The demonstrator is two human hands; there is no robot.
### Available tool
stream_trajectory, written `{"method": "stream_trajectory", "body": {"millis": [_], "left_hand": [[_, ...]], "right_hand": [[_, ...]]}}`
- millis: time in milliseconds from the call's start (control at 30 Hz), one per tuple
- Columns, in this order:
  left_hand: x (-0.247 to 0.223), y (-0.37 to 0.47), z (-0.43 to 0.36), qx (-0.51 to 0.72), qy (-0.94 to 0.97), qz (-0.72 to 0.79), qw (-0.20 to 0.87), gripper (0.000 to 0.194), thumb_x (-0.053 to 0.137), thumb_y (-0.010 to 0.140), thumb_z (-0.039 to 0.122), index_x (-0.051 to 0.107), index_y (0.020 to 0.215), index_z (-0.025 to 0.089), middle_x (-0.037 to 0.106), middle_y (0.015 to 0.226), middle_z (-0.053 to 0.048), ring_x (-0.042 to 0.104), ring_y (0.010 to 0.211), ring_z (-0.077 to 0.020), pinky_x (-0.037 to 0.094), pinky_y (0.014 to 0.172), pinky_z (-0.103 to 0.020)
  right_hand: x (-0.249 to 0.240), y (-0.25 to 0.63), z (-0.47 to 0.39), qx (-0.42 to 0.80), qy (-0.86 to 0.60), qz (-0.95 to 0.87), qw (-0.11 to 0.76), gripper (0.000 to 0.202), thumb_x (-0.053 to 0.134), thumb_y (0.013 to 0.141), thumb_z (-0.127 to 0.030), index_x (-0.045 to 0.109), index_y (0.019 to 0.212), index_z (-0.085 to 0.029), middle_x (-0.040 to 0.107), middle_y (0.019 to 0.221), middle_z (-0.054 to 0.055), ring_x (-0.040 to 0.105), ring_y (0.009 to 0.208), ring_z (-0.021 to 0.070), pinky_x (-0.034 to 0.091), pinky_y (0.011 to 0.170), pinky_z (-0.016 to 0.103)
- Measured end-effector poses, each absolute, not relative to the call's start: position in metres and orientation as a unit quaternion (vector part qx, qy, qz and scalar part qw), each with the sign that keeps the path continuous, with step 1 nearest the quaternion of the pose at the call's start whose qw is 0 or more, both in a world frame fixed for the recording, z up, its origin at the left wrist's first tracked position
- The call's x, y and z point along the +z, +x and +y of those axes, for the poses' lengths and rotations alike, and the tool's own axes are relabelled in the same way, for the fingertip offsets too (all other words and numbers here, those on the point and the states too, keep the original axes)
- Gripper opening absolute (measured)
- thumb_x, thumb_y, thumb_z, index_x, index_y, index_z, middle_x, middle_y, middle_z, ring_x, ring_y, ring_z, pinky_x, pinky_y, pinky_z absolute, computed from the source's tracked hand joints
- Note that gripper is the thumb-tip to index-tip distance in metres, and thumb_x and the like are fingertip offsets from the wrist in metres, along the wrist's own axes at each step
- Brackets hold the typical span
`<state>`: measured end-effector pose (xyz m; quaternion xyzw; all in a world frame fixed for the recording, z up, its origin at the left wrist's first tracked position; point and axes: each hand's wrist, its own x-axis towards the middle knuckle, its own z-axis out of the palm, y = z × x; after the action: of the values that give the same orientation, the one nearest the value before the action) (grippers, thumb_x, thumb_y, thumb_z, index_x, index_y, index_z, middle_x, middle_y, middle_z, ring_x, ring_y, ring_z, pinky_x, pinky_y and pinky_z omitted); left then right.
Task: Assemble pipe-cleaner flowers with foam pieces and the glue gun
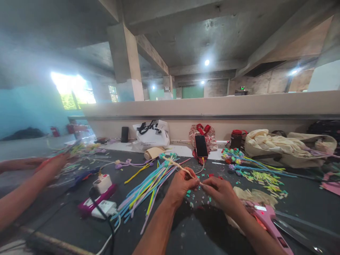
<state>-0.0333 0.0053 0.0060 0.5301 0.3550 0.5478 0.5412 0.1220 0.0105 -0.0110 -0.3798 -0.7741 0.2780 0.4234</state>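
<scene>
A cream fuzzy stem (178,164) runs from the top of the coloured bundle down into my left hand (184,182), whose fingers are pinched round it. Close on its right, my right hand (218,189) is closed at the stem's lower end, thumb and forefinger together. Beneath and left of my hands lies a bundle of blue, yellow and lilac stems (148,186). Small green and red cut bits (191,204) are strewn on the dark table (186,235) below my fingers. A pink glue gun (271,221) with a red light lies by my right forearm.
Scissors (294,233) lie at the lower right. A power strip (86,205) with plugs and cables is at left. Behind stand a phone (201,146), a white bag (152,134) and a cloth-filled bag (281,145). Another person's arms (34,184) reach in at far left.
</scene>
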Motion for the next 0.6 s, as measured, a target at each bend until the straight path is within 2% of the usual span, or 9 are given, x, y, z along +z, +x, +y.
{"method": "stream_trajectory", "body": {"millis": [133, 233, 367, 500, 600], "left_hand": [[0.009, -0.034, 0.001, 0.55, 0.541, 0.321, 0.549, 0.024, 0.066, 0.056, 0.018, 0.046, 0.07, 0.017, 0.054, 0.059, 0.005, 0.047, 0.05, -0.0073, 0.037, 0.05, -0.02], [0.011, -0.034, -0.002, 0.55, 0.551, 0.297, 0.554, 0.023, 0.065, 0.058, 0.017, 0.046, 0.07, 0.017, 0.054, 0.061, 0.004, 0.048, 0.053, -0.0074, 0.036, 0.052, -0.019], [0.013, -0.033, -0.003, 0.533, 0.567, 0.314, 0.544, 0.018, 0.063, 0.06, 0.017, 0.046, 0.067, 0.017, 0.054, 0.059, 0.005, 0.048, 0.051, -0.0074, 0.037, 0.051, -0.02], [0.011, -0.032, -0.001, 0.517, 0.584, 0.376, 0.5, 0.016, 0.062, 0.058, 0.015, 0.048, 0.066, 0.016, 0.054, 0.054, 0.005, 0.048, 0.048, -0.0073, 0.037, 0.05, -0.02], [0.008, -0.032, 0.002, 0.514, 0.582, 0.401, 0.487, 0.016, 0.061, 0.058, 0.015, 0.048, 0.066, 0.016, 0.053, 0.052, 0.006, 0.047, 0.046, -0.0073, 0.037, 0.048, -0.019]], "right_hand": [[-0.013, 0.12, 0.01, 0.616, -0.326, -0.597, 0.398, 0.023, 0.058, 0.068, -0.036, 0.054, 0.063, -0.014, 0.053, 0.052, -0.003, 0.043, 0.041, 0.0061, 0.03, 0.039, 0.017], [-0.016, 0.115, 0.008, 0.741, -0.272, -0.495, 0.364, 0.023, 0.06, 0.064, -0.034, 0.052, 0.064, -0.013, 0.05, 0.05, -0.003, 0.043, 0.036, 0.0051, 0.029, 0.035, 0.016], [-0.016, 0.112, 0.005, 0.745, -0.257, -0.488, 0.375, 0.023, 0.059, 0.065, -0.034, 0.051, 0.063, -0.013, 0.048, 0.049, -0.004, 0.041, 0.035, 0.0045, 0.029, 0.033, 0.016], [-0.016, 0.112, 0.007, 0.667, -0.301, -0.55, 0.402, 0.027, 0.058, 0.067, -0.039, 0.048, 0.06, -0.015, 0.046, 0.047, -0.006, 0.038, 0.036, 0.0047, 0.029, 0.036, 0.017], [-0.013, 0.113, 0.008, 0.587, -0.36, -0.612, 0.388, 0.033, 0.049, 0.072, -0.045, 0.045, 0.056, -0.016, 0.042, 0.042, -0.006, 0.036, 0.035, 0.0058, 0.027, 0.036, 0.019]]}}
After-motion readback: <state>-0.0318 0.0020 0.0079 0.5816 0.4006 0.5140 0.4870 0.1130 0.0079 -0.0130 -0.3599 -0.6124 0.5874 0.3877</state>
